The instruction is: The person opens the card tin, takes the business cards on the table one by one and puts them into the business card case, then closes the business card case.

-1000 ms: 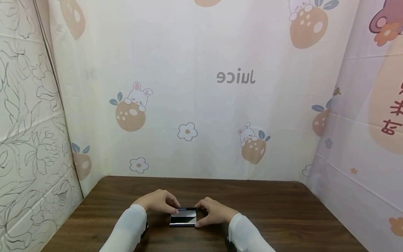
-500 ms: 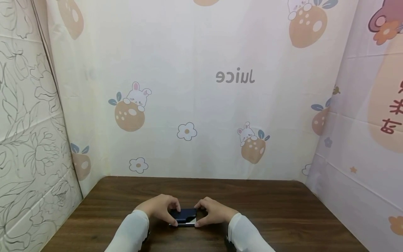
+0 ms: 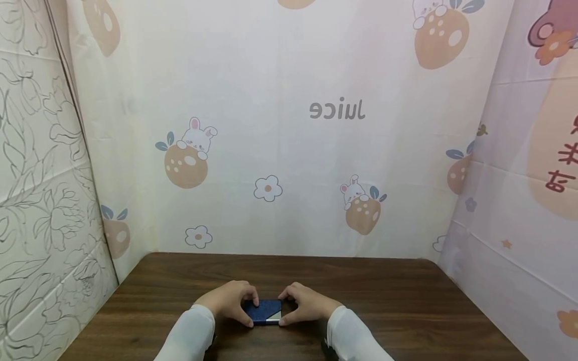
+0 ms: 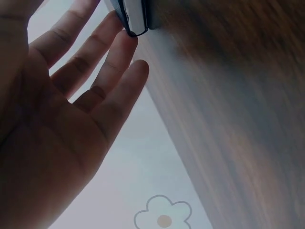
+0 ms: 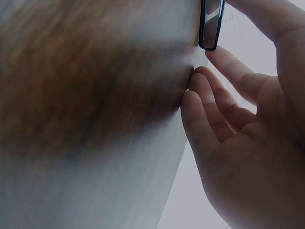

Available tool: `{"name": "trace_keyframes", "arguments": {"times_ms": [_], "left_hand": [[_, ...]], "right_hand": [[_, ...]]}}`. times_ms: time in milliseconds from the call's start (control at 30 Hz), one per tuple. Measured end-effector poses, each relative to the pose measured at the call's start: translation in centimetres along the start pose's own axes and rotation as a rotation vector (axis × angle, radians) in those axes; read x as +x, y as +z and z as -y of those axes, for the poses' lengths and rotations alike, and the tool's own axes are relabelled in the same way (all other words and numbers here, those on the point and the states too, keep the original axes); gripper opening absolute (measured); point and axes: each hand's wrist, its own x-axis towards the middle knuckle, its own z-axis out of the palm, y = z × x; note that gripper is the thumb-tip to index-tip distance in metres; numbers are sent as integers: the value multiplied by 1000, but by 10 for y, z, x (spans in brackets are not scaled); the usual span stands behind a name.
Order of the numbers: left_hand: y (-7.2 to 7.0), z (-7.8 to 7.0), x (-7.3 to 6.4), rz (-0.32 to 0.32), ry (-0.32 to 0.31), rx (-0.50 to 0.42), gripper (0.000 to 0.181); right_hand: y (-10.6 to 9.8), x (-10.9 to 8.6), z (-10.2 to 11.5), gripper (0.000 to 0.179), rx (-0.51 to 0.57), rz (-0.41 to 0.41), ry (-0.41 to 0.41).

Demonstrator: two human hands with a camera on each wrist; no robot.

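Note:
A small flat card case [image 3: 259, 311], dark blue with a silver corner at its near right, lies on the wooden table in the head view, its blue flap down over the top. My left hand [image 3: 228, 302] grips its left end, thumb at the near edge and fingers at the far side. The right end sits between the thumb and forefinger of my right hand [image 3: 310, 304]. In the left wrist view the narrow end of the case [image 4: 137, 16] meets the fingertips. The right wrist view shows the other end of the case [image 5: 211, 24] at my forefinger.
The brown wood-grain table [image 3: 361, 286] spreads around both hands. Behind it hangs a pale curtain [image 3: 280, 150] printed with fruit, bunnies and flowers, and further printed sheets [image 3: 40, 150] close off the sides.
The blue flap has come down over the shiny open inside of the card case. My left hand moved from the flap's far side to the near left corner; the right hand stayed put.

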Motion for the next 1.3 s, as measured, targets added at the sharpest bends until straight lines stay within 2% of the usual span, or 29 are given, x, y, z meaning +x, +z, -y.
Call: {"name": "trace_keyframes", "arguments": {"times_ms": [167, 300, 433, 600, 800, 1067, 1300], "left_hand": [[1, 5, -2, 13, -27, -32, 47], [1, 8, -5, 25, -49, -33, 54], [-1, 9, -9, 35, -67, -34, 59], [0, 7, -12, 36, -67, -45, 60], [1, 7, -10, 28, -67, -29, 58], [5, 2, -6, 22, -66, -3, 59], [11, -10, 6, 34, -75, 18, 58]], "right_hand": [[0, 0, 3, 50, 1, 4, -10], [-1, 1, 7, 59, -25, 9, -18], [1, 5, 9, 67, -73, 10, -64], [8, 8, 11, 62, -134, 6, -104], [9, 9, 15, 58, -166, 7, -74], [5, 3, 9, 57, -146, 7, -80], [0, -9, -5, 57, -74, 14, -61]]}}
